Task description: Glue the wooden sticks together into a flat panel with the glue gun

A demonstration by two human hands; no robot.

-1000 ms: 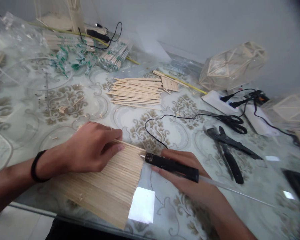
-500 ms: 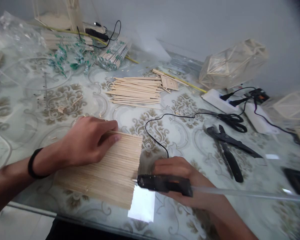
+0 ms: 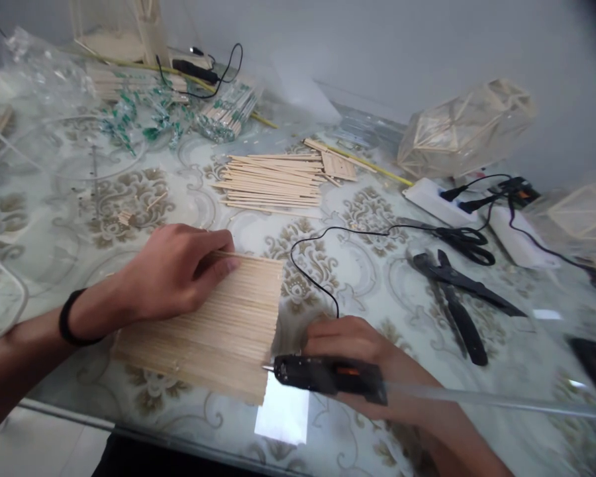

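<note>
Pale matt wooden stick panel [image 3: 213, 324] at near left, matt black plastic glue gun [image 3: 328, 376] with clear glossy glue stick [image 3: 481, 399], loose bare-wood sticks [image 3: 273, 182] farther off, glossy patterned tabletop [image 3: 144, 192], black-handled metal scissors [image 3: 459, 235] at right, crinkled clear plastic wrappers [image 3: 44, 66] at far left

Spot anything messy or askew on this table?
Torn green-printed wrappers lie strewn at the far left, and small stick offcuts are scattered beyond the left hand. The stick panel under it has a slightly uneven right edge by the glue gun.
</note>
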